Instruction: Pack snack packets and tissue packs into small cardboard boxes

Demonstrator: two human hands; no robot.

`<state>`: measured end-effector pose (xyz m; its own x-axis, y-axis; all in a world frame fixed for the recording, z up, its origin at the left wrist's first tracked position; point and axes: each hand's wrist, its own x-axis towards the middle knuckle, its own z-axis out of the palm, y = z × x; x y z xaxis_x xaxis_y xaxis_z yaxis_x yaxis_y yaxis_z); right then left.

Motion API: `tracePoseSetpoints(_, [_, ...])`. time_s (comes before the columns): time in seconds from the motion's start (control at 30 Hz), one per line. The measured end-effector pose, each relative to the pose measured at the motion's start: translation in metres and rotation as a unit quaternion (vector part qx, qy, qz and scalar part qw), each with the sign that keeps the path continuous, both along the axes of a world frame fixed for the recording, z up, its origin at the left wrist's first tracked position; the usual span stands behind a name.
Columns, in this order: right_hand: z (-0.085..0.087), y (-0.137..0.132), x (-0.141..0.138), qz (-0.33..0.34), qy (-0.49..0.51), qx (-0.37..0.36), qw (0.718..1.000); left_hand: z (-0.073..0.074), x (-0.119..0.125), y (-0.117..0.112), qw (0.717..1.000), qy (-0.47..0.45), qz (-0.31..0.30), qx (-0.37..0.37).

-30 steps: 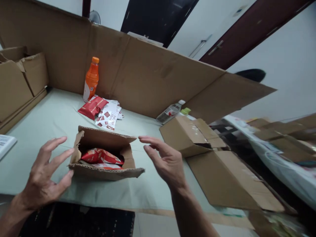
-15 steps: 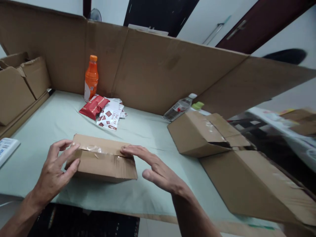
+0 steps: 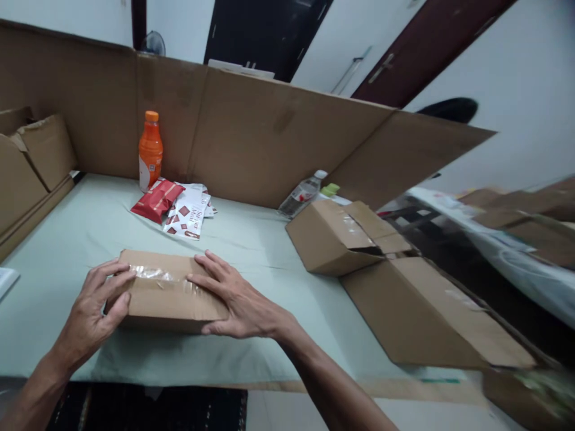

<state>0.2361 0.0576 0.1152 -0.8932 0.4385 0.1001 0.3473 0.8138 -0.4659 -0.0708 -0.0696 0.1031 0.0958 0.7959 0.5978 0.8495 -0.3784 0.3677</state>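
A small brown cardboard box (image 3: 166,293) lies on the pale green cloth in front of me, its top flaps down and clear tape along the seam. My left hand (image 3: 96,299) grips the left end, fingers on the top and thumb against the near edge. Over the right end spreads my right hand (image 3: 233,296), fingertips on the top beside the tape and thumb at the near side. Behind the box are a red snack packet (image 3: 158,200) and white printed pouches (image 3: 185,212). What the box holds is hidden.
An orange drink bottle (image 3: 151,149) stands by the cardboard wall (image 3: 251,131). A clear bottle (image 3: 303,194) leans at the back right, near a green cap (image 3: 330,190). Larger cartons (image 3: 417,311) fill the right side; another carton (image 3: 22,167) stands left. A white item (image 3: 6,281) shows at the left edge.
My right hand has come down around the box's right end, with its thumb now at the near side. The right flap lies flatter. The view has shifted to the right.
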Motion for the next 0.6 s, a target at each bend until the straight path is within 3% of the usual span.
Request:
tracePoseSetpoints(0.2, [-0.002, 0.014, 0.001, -0.029, 0.061, 0.029, 0.997, -0.005, 0.006, 0.033, 0.999, -0.014, 0.006, 0.037])
tracePoseSetpoints(0.27, [-0.002, 0.007, 0.020, -0.073, 0.073, 0.033, 0.994, -0.007, 0.020, 0.048, 0.999, -0.032, -0.013, 0.017])
tracePoseSetpoints(0.37, [-0.008, -0.017, 0.072, -0.189, 0.087, 0.036, 0.977, -0.013, 0.048, 0.058, 0.996, -0.058, -0.056, -0.023])
tracePoseSetpoints(0.47, [-0.025, -0.046, 0.144, -0.365, 0.092, 0.073, 0.924, -0.017, 0.075, 0.053, 0.990, -0.084, -0.096, -0.064])
tracePoseSetpoints(0.6, [-0.047, -0.062, 0.231, -0.577, 0.057, 0.195, 0.791, -0.008, 0.102, 0.035, 0.962, -0.155, -0.163, -0.157])
